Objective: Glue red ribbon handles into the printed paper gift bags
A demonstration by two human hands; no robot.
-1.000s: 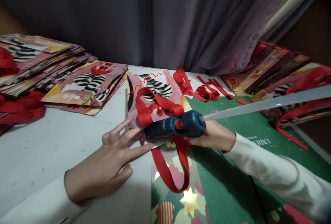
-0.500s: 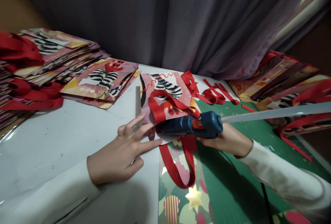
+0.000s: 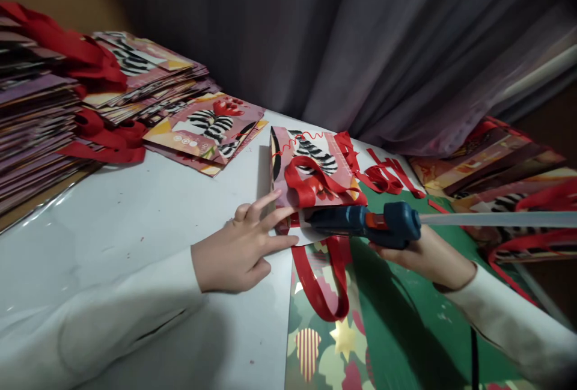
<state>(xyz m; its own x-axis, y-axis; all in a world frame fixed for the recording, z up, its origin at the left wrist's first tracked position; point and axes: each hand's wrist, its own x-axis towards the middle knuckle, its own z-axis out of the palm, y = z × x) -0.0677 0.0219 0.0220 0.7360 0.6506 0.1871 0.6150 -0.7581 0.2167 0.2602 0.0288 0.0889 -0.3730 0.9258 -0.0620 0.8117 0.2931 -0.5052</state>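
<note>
Blue glue gun [image 3: 363, 222], gripped in the right hand [image 3: 424, 258], points left across the near edge of a pink paper bag [image 3: 311, 137] on the worktop [image 3: 157, 216]; the left hand [image 3: 241, 252], fingers spread, touches its left side.

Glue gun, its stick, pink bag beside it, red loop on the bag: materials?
Glue gun: likely hard plastic, smooth dark-blue shell.
Glue stick: probably hot-melt resin, translucent, milky.
Pink bag: likely paper or card, crisp edges; gloss unclear.
Red loop: perhaps woven fabric, fairly matte, softly curling.
</note>
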